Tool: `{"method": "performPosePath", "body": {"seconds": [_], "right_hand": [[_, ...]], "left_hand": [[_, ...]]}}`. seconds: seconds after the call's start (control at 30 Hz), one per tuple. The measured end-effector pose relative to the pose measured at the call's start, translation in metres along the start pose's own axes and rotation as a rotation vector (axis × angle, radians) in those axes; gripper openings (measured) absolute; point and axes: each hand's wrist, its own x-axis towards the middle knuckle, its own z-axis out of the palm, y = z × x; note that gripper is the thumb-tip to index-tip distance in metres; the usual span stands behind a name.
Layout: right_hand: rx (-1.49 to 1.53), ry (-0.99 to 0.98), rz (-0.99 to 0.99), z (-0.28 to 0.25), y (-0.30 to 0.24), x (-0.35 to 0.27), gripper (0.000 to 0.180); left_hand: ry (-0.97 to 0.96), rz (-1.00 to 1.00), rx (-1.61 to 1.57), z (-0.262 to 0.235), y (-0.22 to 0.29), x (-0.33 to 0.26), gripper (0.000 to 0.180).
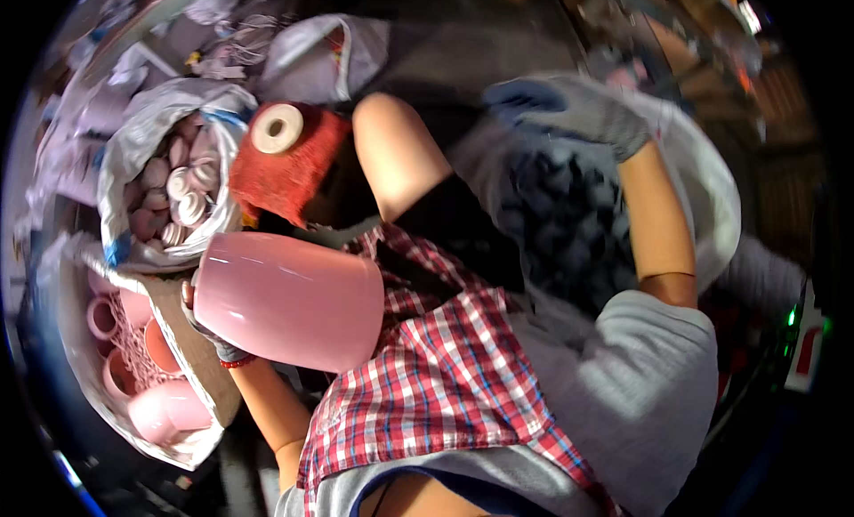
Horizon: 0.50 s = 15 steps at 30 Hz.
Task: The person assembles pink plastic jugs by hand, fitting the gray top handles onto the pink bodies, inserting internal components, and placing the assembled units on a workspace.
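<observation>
My left hand [216, 342], in a grey glove with a red wristband, grips the base of a large glossy pink cup [285, 303] lying on its side above my lap. My right hand [569, 108], also in a grey glove, reaches over the top of a white sack [712, 188] filled with dark blue-grey pieces [560, 223]. Its fingers curve over the sack's opening; blur hides whether they grasp anything. A red-and-white plaid cloth [445, 383] covers my lap.
A red fuzzy spool [285, 165] with a white core stands by my bare knee [391, 143]. Left of it is a plastic bag [133, 143] of several small pale lids [182, 183]. A cardboard box [191, 348] at lower left holds several pink cups [165, 410].
</observation>
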Motion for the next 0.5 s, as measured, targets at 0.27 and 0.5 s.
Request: {"method": "performPosePath", "body": {"seconds": [0.27, 0.5], "right_hand": [[-0.592, 0.104, 0.898, 0.028, 0.123, -0.187, 0.062], [-0.803, -0.145, 0.887, 0.101, 0.244, -0.142, 0.049]], "left_hand": [[-0.099, -0.133, -0.196, 0.051, -0.014, 0.039, 0.051], [-0.105, -0.017, 0.384, 0.127, -0.005, 0.022, 0.095]]}}
